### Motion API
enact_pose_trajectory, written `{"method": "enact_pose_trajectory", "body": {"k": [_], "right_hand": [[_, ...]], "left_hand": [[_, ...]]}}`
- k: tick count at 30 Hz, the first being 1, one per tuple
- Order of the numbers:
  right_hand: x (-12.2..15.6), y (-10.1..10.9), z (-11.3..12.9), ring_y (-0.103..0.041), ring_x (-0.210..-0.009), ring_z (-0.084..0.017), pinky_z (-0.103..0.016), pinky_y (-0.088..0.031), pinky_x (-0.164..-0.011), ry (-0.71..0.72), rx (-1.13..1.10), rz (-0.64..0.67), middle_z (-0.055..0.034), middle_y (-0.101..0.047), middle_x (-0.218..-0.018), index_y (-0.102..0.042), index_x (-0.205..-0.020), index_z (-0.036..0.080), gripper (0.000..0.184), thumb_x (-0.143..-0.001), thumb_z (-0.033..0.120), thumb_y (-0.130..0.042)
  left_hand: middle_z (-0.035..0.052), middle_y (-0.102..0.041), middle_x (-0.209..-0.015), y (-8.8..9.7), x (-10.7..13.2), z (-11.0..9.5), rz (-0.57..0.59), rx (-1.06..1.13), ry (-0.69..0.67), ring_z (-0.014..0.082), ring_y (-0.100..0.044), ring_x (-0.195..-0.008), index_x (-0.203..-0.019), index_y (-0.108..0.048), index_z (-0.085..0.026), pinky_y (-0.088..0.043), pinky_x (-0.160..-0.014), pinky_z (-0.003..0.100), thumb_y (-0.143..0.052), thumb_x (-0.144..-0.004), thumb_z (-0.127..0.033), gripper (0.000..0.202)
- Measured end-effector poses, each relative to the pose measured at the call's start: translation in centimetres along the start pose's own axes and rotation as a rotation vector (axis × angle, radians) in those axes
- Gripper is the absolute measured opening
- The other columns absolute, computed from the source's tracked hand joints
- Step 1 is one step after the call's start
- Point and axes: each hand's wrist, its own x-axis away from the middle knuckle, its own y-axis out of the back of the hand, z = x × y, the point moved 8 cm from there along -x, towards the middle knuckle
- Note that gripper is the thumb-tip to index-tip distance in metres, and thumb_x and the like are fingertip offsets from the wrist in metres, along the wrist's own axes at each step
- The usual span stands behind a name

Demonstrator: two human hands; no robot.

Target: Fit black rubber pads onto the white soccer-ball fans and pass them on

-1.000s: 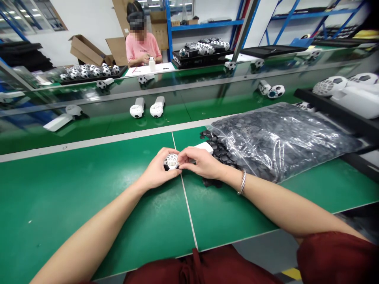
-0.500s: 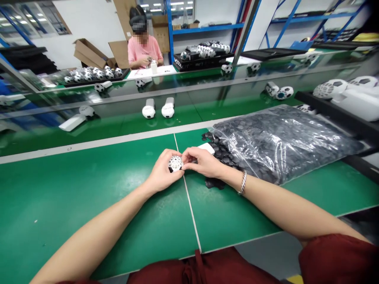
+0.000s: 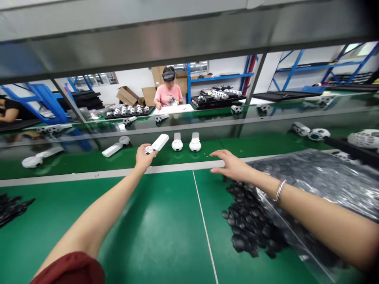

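My left hand [image 3: 143,158] is closed on a white soccer-ball-headed device [image 3: 160,142], its ball end at my fingers and its plain white handle pointing up and right. It is over the near edge of the green belt. My right hand [image 3: 230,167] reaches forward with fingers apart and holds nothing. Two similar white devices [image 3: 177,142] lie on the belt between my hands, ball ends towards me. Below my right hand, a heap of small black pieces [image 3: 251,219] spills beside a clear plastic bag [image 3: 322,181] of dark pieces.
More white devices [image 3: 112,149] lie along the belt at left. Another black pile [image 3: 13,208] is at the left of the green table [image 3: 166,228]. A metal beam [image 3: 133,39] crosses overhead. Across the line sits a person in pink [image 3: 168,94], near trays of soccer-ball pieces.
My hands have parted. The left carried the ball device forward and left to the belt; the right let go and moved forward and right, opening. The view has tilted up.
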Motion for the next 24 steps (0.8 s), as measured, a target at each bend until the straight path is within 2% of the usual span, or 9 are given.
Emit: {"method": "enact_pose_trajectory", "body": {"k": [3, 6, 9, 12, 15, 17, 19, 22, 24], "right_hand": [[-3.8, -0.5, -1.7, -0.036, -0.125, -0.025, -0.036, -0.034, -0.102, -0.089, 0.086, 0.021, -0.0150, -0.038, -0.132, -0.043, -0.128, 0.017, 0.063, -0.072, 0.037, -0.064], [-7.4, -1.1, -3.4, -0.032, -0.128, -0.027, -0.036, -0.032, -0.102, -0.183, 0.132, 0.022, -0.0169, -0.032, -0.136, -0.040, -0.132, 0.018, 0.072, -0.069, 0.039, -0.067], [-10.7, -2.5, -5.2, -0.039, -0.123, -0.029, -0.038, -0.037, -0.098, -0.249, 0.165, 0.020, -0.0176, -0.033, -0.135, -0.039, -0.133, 0.020, 0.079, -0.064, 0.041, -0.071], [-12.9, -4.3, -6.4, -0.046, -0.117, -0.028, -0.038, -0.040, -0.094, -0.254, 0.202, 0.001, -0.0145, -0.038, -0.132, -0.040, -0.131, 0.024, 0.076, -0.063, 0.038, -0.071], [-14.1, -5.3, -7.3, -0.045, -0.116, -0.030, -0.041, -0.039, -0.092, -0.237, 0.231, -0.038, -0.0186, -0.040, -0.127, -0.043, -0.128, 0.019, 0.062, -0.070, 0.027, -0.064], [-14.4, -5.0, -7.7, -0.046, -0.115, -0.032, -0.042, -0.040, -0.090, -0.230, 0.239, -0.064, -0.0201, -0.043, -0.122, -0.047, -0.123, 0.015, 0.054, -0.071, 0.022, -0.060], [-14.2, -3.9, -7.7, -0.049, -0.110, -0.034, -0.042, -0.043, -0.085, -0.228, 0.238, -0.081, -0.0196, -0.050, -0.111, -0.051, -0.119, 0.014, 0.052, -0.069, 0.023, -0.061], [-12.3, -1.5, -5.7, -0.050, -0.108, -0.035, -0.040, -0.044, -0.081, -0.225, 0.221, -0.117, -0.0186, -0.054, -0.098, -0.052, -0.117, 0.016, 0.051, -0.070, 0.033, -0.060], [-10.5, -0.6, -2.0, -0.048, -0.110, -0.033, -0.038, -0.043, -0.082, -0.094, 0.179, -0.113, -0.0183, -0.053, -0.100, -0.053, -0.115, 0.020, 0.047, -0.072, 0.037, -0.056]], "left_hand": [[0.0109, -0.054, -0.102, -1.9, -3.1, 0.2, -0.025, -0.091, -0.003, 0.0278, -0.053, -0.099, -0.109, -0.051, -0.015, -0.042, -0.086, 0.044, -0.058, -0.069, -0.024, 0.042], [0.0188, -0.044, -0.120, -5.3, -4.5, -1.5, 0.034, -0.159, -0.101, 0.0377, -0.034, -0.120, -0.112, -0.050, -0.013, -0.026, -0.098, 0.056, -0.060, -0.068, -0.024, 0.047], [0.0138, -0.034, -0.134, -10.5, -4.2, -4.8, 0.220, -0.172, -0.295, 0.0350, -0.022, -0.129, -0.122, -0.046, -0.021, -0.019, -0.105, 0.050, -0.066, -0.066, -0.032, 0.060], [0.0084, -0.038, -0.131, -15.7, -2.7, -7.6, 0.436, -0.174, -0.395, 0.0322, -0.030, -0.124, -0.123, -0.045, -0.028, -0.031, -0.100, 0.043, -0.074, -0.057, -0.037, 0.073], [0.0112, -0.041, -0.124, -18.5, -1.8, -8.9, 0.496, -0.197, -0.357, 0.0318, -0.038, -0.116, -0.111, -0.055, -0.024, -0.037, -0.093, 0.042, -0.067, -0.066, -0.025, 0.047], [0.0117, -0.040, -0.122, -18.8, -1.3, -9.3, 0.487, -0.201, -0.329, 0.0304, -0.040, -0.112, -0.109, -0.055, -0.023, -0.041, -0.087, 0.040, -0.060, -0.070, -0.019, 0.039], [0.0102, -0.040, -0.120, -17.8, 0.0, -9.6, 0.486, -0.183, -0.337, 0.0285, -0.041, -0.109, -0.109, -0.055, -0.024, -0.041, -0.087, 0.040, -0.058, -0.071, -0.020, 0.038], [0.0069, -0.041, -0.116, -13.9, 3.3, -10.1, 0.497, -0.130, -0.409, 0.0258, -0.041, -0.108, -0.107, -0.055, -0.027, -0.040, -0.091, 0.037, -0.058, -0.070, -0.022, 0.037], [0.0061, -0.041, -0.117, -10.2, 6.0, -9.9, 0.499, -0.095, -0.460, 0.0247, -0.040, -0.110, -0.106, -0.056, -0.028, -0.038, -0.094, 0.036, -0.057, -0.070, -0.021, 0.037]]}}
